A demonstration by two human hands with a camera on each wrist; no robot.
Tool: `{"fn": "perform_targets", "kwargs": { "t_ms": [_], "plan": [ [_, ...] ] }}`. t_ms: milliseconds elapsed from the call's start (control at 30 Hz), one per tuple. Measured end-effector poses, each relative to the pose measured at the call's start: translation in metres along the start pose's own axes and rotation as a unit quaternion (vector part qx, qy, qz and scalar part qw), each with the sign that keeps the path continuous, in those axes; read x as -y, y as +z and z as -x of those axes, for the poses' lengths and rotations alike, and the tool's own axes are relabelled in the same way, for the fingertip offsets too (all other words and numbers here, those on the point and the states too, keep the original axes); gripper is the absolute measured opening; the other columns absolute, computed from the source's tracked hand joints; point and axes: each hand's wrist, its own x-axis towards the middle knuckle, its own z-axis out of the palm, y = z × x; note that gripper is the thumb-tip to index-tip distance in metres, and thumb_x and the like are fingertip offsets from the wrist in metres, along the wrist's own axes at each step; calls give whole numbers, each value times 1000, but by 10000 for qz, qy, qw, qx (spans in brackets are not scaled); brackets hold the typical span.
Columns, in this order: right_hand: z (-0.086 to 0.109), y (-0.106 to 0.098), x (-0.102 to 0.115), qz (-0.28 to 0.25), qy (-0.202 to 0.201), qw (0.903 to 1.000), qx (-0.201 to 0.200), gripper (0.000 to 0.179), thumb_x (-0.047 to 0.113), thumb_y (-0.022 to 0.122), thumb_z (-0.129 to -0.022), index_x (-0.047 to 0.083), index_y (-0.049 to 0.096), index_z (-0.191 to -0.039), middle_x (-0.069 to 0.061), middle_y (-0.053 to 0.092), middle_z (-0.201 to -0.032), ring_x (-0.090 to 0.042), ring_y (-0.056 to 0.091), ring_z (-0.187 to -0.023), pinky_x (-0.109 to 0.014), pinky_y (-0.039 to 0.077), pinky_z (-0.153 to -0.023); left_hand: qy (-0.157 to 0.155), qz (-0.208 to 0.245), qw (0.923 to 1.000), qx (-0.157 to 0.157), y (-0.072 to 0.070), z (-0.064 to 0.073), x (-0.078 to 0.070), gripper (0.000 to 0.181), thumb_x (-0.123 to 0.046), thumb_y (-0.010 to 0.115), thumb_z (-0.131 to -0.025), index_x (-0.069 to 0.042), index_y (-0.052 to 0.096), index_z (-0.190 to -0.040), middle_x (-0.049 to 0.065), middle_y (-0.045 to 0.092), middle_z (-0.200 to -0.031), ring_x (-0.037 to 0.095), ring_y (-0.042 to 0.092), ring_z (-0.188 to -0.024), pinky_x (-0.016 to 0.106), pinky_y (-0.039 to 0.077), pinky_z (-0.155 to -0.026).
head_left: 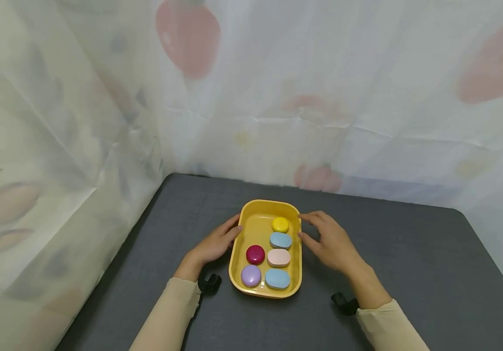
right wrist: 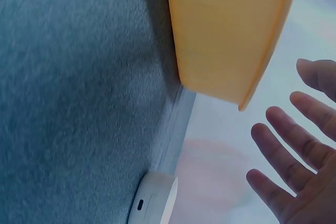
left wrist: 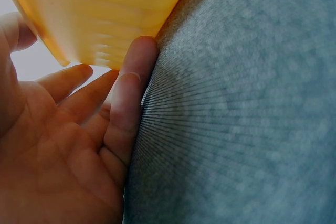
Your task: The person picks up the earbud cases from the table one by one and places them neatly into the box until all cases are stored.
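A yellow tray [head_left: 265, 209] with rounded corners rests on the grey table. Inside it, on the right side, lie a round yellow piece [head_left: 280, 224], a blue oval [head_left: 280, 240], a pink oval [head_left: 279, 258] and another blue oval [head_left: 277, 279]. Left of these are a dark red round piece [head_left: 255, 254] and a purple one [head_left: 251, 276]. My left hand [head_left: 217, 243] holds the tray's left side, thumb at the rim and fingers along the outer wall [left wrist: 115, 14]. At the right side my right hand [head_left: 332, 240] is spread; the right wrist view shows it apart from the tray.
Grey cloth-like tabletop [head_left: 409, 273] surrounds the tray. Behind and to the left hangs a pale printed curtain [head_left: 251, 97]. A white object [right wrist: 152, 200] with a small dark slot stands low in the right wrist view. Black straps [head_left: 209, 284] sit at both wrists.
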Motion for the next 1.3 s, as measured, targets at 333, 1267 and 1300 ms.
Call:
{"fn": "perform_targets", "kwargs": {
  "t_ms": [333,1267,1300],
  "plan": [
    [0,-7,-10,142,115,9998,-27,47,33,70,-101,16,61,-144,-6,62,-136,-28,63,-118,-52,55,-96,-10,-21,10000,-22,1,-2,1,56,-45,42,-112,-32,29,-165,3,39,-166,25,56,-133,44,53,-103],
    [-4,-13,-43,486,379,9978,238,59,23,85,-89,12,63,-143,-12,61,-134,-36,61,-121,-58,53,-99,-124,91,9999,47,4,-5,1,56,-48,42,-112,-36,28,-164,0,38,-166,25,53,-138,50,50,-110],
    [-3,-13,-44,494,396,9977,256,59,23,85,-89,12,63,-143,-12,61,-134,-36,61,-121,-58,53,-99,-120,88,9999,57,5,-5,1,56,-47,42,-112,-35,28,-164,0,37,-166,26,53,-138,50,50,-110]
  ]
}}
